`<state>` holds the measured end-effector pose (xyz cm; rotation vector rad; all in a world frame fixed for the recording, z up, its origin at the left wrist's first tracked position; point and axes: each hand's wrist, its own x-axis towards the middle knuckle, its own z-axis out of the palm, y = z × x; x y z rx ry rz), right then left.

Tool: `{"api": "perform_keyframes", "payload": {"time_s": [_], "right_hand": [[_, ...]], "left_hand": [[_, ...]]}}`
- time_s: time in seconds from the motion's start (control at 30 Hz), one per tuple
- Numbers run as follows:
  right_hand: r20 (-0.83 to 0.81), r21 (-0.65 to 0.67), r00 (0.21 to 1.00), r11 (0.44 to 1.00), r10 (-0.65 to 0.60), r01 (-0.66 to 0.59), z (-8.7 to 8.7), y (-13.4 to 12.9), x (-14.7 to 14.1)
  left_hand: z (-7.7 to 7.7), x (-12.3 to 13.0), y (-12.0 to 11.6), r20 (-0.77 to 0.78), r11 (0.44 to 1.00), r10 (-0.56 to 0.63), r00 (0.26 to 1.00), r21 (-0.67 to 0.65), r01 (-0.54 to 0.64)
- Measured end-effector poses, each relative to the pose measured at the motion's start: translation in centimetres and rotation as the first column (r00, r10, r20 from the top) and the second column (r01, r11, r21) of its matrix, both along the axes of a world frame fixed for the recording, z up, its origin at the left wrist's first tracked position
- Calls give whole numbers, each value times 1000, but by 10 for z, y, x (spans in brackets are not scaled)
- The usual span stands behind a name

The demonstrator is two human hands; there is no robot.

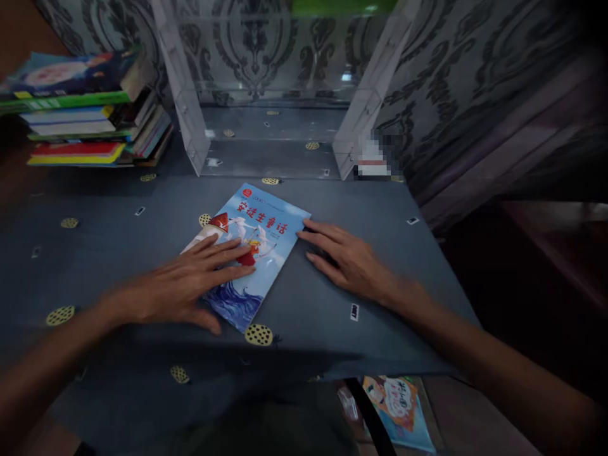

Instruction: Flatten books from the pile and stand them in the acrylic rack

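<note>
A light-blue paperback book (273,253) with red Chinese characters and a drawn figure on its cover lies closed and slanted on the cloth-covered table (380,345). My left hand (190,278) rests flat across the book's left side, fingers stretched over the cover and thumb low near its bottom corner. At the upper right edge of the book, my right hand (344,256) has its fingers apart, with the fingertips at or just beside that edge. Neither hand is wrapped round anything.
Behind the book stands a clear plastic shelf (351,120) by the patterned wall (441,76). Several stacked books (90,107) rise at the back left. A blurred-out white item (375,158) sits right of the shelf. Below the table's front edge lies a colourful packet (399,405).
</note>
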<state>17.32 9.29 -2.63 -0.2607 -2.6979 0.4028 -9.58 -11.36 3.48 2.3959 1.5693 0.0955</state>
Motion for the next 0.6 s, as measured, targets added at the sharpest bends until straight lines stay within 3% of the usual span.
{"api": "perform_keyframes", "payload": {"time_s": [0.2, 0.37, 0.6], "right_hand": [[35, -58, 998, 997, 51, -49, -3, 22, -36], [33, -50, 997, 997, 69, -67, -5, 33, -55], [6, -32, 997, 996, 78, -78, -3, 19, -54]], "left_hand": [[-17, 6, -9, -51, 993, 87, 995, 85, -82], [-20, 18, -10, -73, 983, 127, 989, 146, -115], [-26, 32, -15, -98, 947, 97, 990, 316, -61]]}}
